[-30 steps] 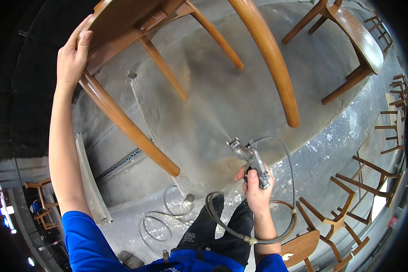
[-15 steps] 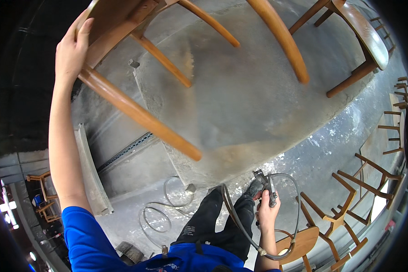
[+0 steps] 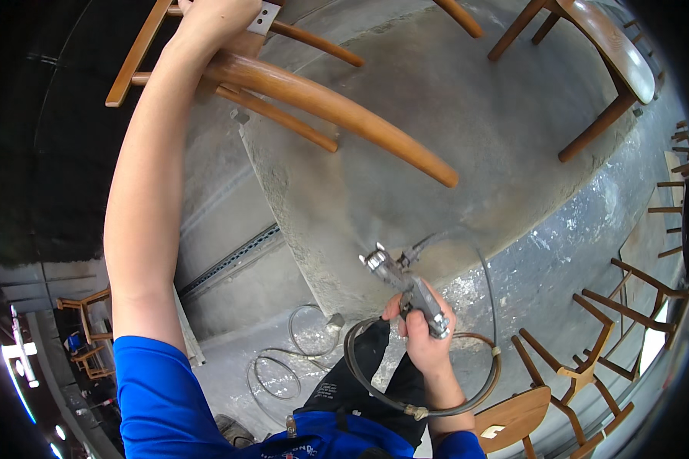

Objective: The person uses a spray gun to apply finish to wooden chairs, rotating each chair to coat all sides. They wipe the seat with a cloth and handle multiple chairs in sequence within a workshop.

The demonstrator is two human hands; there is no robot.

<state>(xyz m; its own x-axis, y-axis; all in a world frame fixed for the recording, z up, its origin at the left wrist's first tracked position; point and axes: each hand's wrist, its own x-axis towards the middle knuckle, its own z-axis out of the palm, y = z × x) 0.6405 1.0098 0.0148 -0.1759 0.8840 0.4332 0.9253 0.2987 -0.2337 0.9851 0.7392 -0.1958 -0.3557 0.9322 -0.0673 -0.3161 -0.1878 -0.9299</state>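
Note:
A brown wooden chair (image 3: pixel 337 105) is tilted at the upper left, its legs slanting toward the lower right. My left hand (image 3: pixel 220 21), arm stretched far forward, is closed on its frame near the top edge; the fingertips are hidden. Below the longest leg, my right hand (image 3: pixel 429 336) grips a metal spray gun (image 3: pixel 394 271) by its handle. The gun's nozzle points up and to the left, apart from the chair. From the gun a grey hose (image 3: pixel 488 279) loops around my right forearm.
Under the chair lies a grey, dusty platform (image 3: pixel 406 206). Another wooden chair (image 3: pixel 616 61) stands at its far right. Several chair frames (image 3: pixel 582 375) line the right side. Coiled hose (image 3: pixel 275 375) lies on the floor by my legs. Stacked chairs (image 3: pixel 84 329) stand at the far left.
The chair has turned and its near leg has swung to the right. My left hand has moved right with it. My right hand has raised the spray gun from beside my leg toward the chair.

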